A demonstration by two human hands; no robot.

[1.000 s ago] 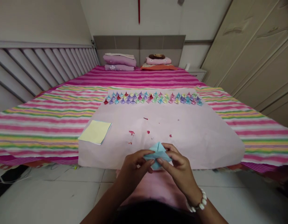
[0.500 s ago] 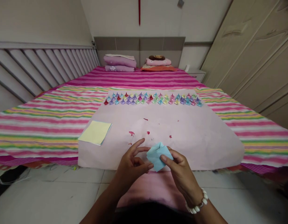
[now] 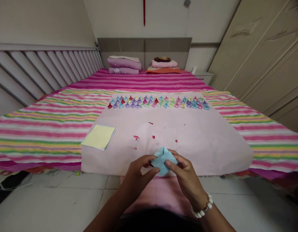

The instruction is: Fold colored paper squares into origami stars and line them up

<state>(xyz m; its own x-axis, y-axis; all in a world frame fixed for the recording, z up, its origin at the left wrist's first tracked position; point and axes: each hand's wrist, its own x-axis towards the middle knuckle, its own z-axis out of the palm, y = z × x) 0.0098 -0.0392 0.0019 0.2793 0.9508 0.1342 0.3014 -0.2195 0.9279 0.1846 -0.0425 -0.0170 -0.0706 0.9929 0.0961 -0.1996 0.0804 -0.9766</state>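
Observation:
A partly folded light blue paper piece (image 3: 163, 160) is held just above the near edge of a large pale pink sheet (image 3: 199, 141) spread on the bed. My left hand (image 3: 139, 175) pinches its left side, fingers curled. My right hand (image 3: 185, 177), with a white bead bracelet at the wrist, pinches its right side with thumb on top. A row of several small folded paper shapes (image 3: 158, 101) in mixed colours lies along the far edge of the pink sheet.
A stack of yellow square papers (image 3: 98, 137) lies at the sheet's left edge. Small red paper scraps (image 3: 136, 138) dot the sheet's middle. The bed has a striped cover (image 3: 42, 129), pillows (image 3: 123, 62) at the headboard, a wardrobe (image 3: 265, 54) on the right, tiled floor below.
My left hand's fingers, spread half a second ago, have closed back onto the blue paper. The paper has turned slightly between my hands and stays near the sheet's front edge.

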